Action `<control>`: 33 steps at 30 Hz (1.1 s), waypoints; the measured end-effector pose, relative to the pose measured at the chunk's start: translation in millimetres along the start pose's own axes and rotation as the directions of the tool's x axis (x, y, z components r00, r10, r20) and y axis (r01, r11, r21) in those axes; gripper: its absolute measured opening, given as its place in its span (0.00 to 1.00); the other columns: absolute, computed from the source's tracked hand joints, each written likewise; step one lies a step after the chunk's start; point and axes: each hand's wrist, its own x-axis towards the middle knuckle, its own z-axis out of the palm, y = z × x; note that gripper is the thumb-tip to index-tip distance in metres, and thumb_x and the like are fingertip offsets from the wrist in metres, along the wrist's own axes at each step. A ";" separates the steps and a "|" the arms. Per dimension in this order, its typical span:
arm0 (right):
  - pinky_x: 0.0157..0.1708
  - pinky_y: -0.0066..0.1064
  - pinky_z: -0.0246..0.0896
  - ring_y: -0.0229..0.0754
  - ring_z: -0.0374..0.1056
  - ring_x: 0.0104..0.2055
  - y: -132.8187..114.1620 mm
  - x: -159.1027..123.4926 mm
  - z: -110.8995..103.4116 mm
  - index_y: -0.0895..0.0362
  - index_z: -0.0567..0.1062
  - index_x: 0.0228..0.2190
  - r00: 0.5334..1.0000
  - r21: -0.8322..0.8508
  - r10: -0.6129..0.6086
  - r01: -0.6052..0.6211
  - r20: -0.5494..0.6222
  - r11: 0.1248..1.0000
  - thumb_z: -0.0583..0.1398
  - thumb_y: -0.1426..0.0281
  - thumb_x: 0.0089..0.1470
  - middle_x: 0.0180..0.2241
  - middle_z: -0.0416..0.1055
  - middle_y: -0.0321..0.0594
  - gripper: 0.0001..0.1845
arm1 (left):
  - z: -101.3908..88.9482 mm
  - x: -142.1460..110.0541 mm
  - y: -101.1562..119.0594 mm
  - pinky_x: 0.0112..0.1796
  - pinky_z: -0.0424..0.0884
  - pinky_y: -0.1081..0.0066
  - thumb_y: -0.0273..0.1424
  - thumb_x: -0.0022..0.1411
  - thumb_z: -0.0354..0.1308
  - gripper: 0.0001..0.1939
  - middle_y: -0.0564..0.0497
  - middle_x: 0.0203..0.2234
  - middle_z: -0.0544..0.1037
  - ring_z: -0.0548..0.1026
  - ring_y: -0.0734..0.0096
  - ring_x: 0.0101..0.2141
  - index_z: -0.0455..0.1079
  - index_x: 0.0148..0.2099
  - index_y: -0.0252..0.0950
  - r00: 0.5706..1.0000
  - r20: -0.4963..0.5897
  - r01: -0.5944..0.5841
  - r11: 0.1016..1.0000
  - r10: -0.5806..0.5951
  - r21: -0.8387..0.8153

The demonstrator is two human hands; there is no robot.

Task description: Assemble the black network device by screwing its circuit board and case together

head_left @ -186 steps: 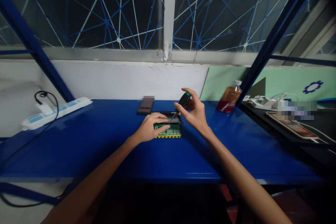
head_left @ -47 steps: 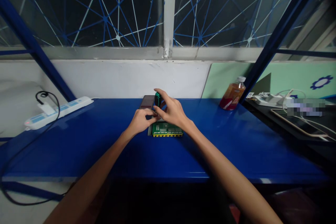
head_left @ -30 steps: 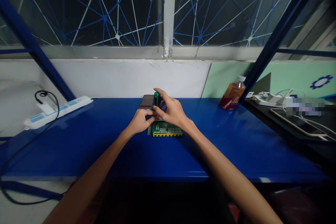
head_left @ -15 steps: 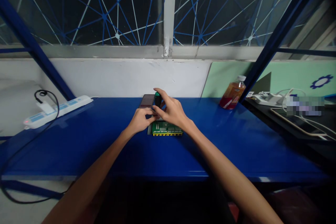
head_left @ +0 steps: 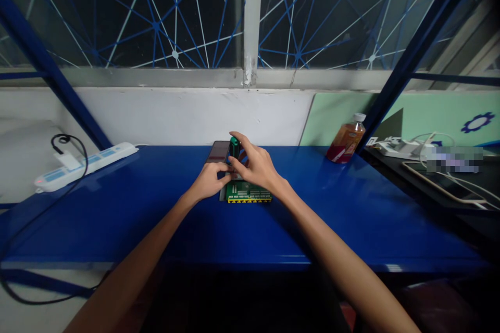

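Observation:
A green circuit board (head_left: pixel 249 193) with a row of yellow connectors along its near edge lies on the blue table. Over it stands an upright screwdriver (head_left: pixel 234 149) with a green and black handle; its lower end is hidden behind my fingers. My right hand (head_left: pixel 258 165) grips this handle, index finger at its top and thumb at its side. Close to the screwdriver's lower part, my left hand (head_left: pixel 209 179) has thumb and fingers pinched together at the board's far left side. What it pinches is hidden.
Behind my left hand lies a dark flat phone-like thing (head_left: pixel 219 151). A white power strip (head_left: pixel 97 161) with a black cable is at the left of the blue table (head_left: pixel 164 242). A drink bottle (head_left: pixel 346 139) stands at back right, near a tablet-like device (head_left: pixel 441 181) and white cables.
The screwdriver handle shows more green than before, so it has turned a little. Both hands stay almost in the same place.

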 end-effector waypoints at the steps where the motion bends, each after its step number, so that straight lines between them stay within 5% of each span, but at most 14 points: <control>1: 0.30 0.36 0.61 0.43 0.69 0.27 0.3 0.0 0.1 0.54 0.55 0.62 1.000 0.000 -0.004 0.004 -0.003 1.000 0.50 0.62 0.56 0.35 0.75 0.41 0.33 | 0.3 -0.1 -0.8 0.46 0.70 0.64 0.33 0.59 0.58 0.12 0.46 0.38 0.82 0.79 0.59 0.41 0.80 0.41 0.36 1.000 -0.006 -0.001 1.000 0.001 0.003; 8: 0.30 0.35 0.60 0.43 0.69 0.28 0.8 0.4 0.6 0.54 0.55 0.62 1.000 -0.001 -0.010 0.010 -0.011 1.000 0.51 0.61 0.57 0.34 0.74 0.40 0.33 | 3.3 0.2 -5.4 0.46 0.70 0.64 0.34 0.57 0.61 0.10 0.47 0.36 0.83 0.78 0.59 0.41 0.80 0.38 0.37 0.997 -0.074 -0.003 1.000 0.002 -0.013; 23: 0.29 0.35 0.60 0.43 0.68 0.28 -0.2 0.4 -0.4 0.54 0.55 0.62 1.000 -0.025 -0.010 0.010 -0.008 1.000 0.49 0.60 0.57 0.34 0.73 0.40 0.33 | 1.0 0.2 -0.8 0.45 0.71 0.65 0.32 0.59 0.57 0.12 0.48 0.38 0.83 0.78 0.58 0.42 0.79 0.42 0.38 1.000 0.007 0.001 1.000 -0.001 -0.030; 33: 0.29 0.35 0.59 0.43 0.67 0.28 -0.4 0.0 -0.7 0.54 0.55 0.62 1.000 -0.025 -0.019 0.019 -0.002 1.000 0.50 0.59 0.57 0.31 0.72 0.39 0.33 | 2.9 0.0 -5.1 0.47 0.69 0.63 0.34 0.57 0.60 0.09 0.46 0.36 0.82 0.78 0.59 0.41 0.80 0.38 0.38 0.999 -0.042 -0.010 1.000 0.010 0.001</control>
